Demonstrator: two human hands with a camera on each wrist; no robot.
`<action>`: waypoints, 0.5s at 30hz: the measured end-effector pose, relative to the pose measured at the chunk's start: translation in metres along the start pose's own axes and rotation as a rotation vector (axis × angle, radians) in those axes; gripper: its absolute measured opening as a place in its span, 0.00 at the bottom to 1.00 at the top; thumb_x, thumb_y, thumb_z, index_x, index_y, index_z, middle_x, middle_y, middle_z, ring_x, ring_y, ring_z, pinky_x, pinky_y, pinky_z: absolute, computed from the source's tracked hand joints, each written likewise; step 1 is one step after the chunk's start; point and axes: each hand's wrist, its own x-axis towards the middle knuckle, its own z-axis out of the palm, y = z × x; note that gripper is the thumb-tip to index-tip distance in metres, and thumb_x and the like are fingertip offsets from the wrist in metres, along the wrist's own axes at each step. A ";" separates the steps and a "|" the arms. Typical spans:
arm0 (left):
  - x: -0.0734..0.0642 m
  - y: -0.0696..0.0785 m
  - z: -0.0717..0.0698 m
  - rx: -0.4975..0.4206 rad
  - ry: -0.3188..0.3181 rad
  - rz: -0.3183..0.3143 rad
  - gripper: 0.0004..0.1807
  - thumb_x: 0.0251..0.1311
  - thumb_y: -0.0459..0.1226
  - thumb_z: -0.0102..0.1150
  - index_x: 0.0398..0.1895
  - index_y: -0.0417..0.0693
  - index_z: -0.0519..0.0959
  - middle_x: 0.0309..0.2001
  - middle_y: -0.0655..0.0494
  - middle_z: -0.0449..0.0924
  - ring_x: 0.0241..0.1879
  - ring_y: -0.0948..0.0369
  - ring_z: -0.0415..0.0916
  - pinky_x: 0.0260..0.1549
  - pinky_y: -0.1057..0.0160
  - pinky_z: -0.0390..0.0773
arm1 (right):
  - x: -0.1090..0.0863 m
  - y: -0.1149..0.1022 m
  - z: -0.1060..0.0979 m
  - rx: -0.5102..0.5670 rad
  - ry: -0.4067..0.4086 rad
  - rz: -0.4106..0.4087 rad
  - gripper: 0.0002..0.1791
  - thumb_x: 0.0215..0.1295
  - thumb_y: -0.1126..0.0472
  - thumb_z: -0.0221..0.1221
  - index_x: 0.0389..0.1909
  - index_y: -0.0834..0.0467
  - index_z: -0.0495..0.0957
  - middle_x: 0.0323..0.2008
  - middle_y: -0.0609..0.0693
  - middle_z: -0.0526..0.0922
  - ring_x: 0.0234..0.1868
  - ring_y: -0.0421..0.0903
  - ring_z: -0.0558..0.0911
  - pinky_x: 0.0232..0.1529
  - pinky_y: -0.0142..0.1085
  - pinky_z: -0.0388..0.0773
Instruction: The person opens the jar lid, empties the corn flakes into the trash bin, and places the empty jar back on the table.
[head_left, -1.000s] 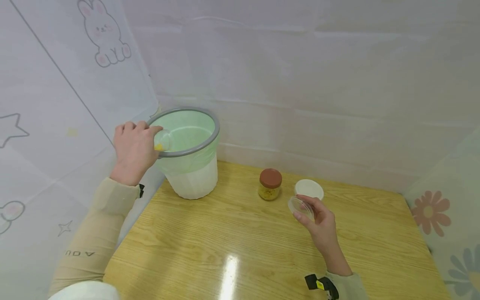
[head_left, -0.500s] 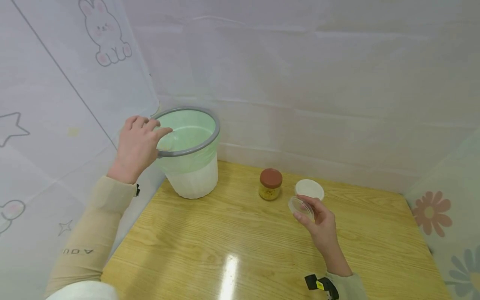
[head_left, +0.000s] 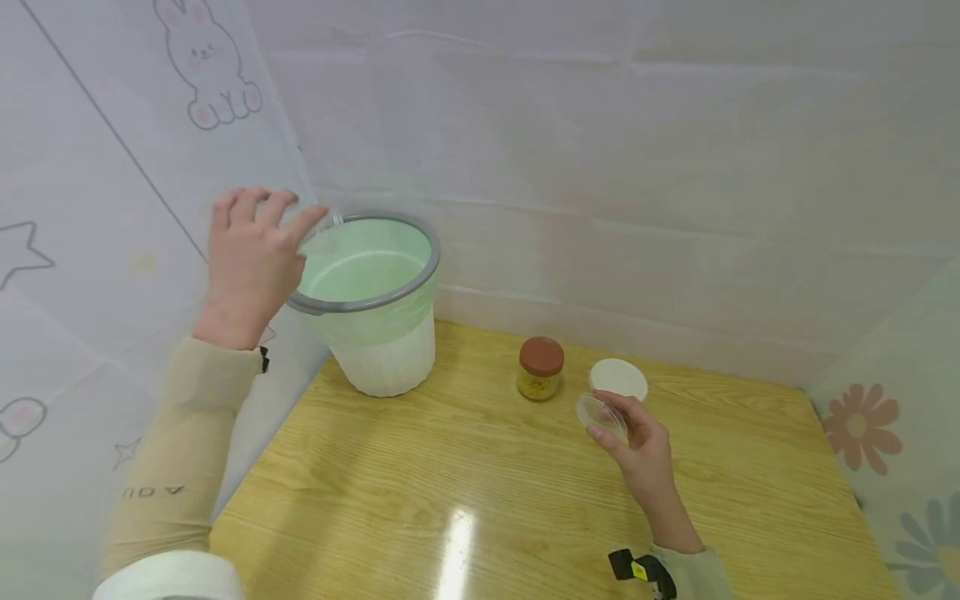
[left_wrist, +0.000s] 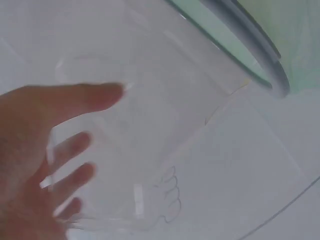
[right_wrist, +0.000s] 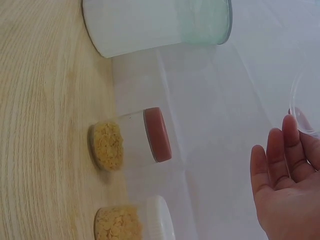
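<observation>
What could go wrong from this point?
The left hand holds the clear cup up by the bin; a slip might drop it inside or beside the bin. The right hand holds the lid by its edge, so that could slip too, perhaps onto the table.

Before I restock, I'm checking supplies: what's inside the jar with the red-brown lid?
In the jar, yellow flakes fill the lower part, with clear space above. Only the outer flakes show; those deeper are covered.
</observation>
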 end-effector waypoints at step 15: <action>0.004 -0.004 -0.004 -0.024 0.000 -0.048 0.32 0.49 0.20 0.58 0.59 0.52 0.81 0.55 0.41 0.78 0.56 0.39 0.68 0.65 0.43 0.58 | -0.001 -0.004 -0.001 0.005 0.033 0.008 0.23 0.60 0.83 0.60 0.57 0.74 0.76 0.54 0.61 0.80 0.57 0.46 0.78 0.62 0.31 0.69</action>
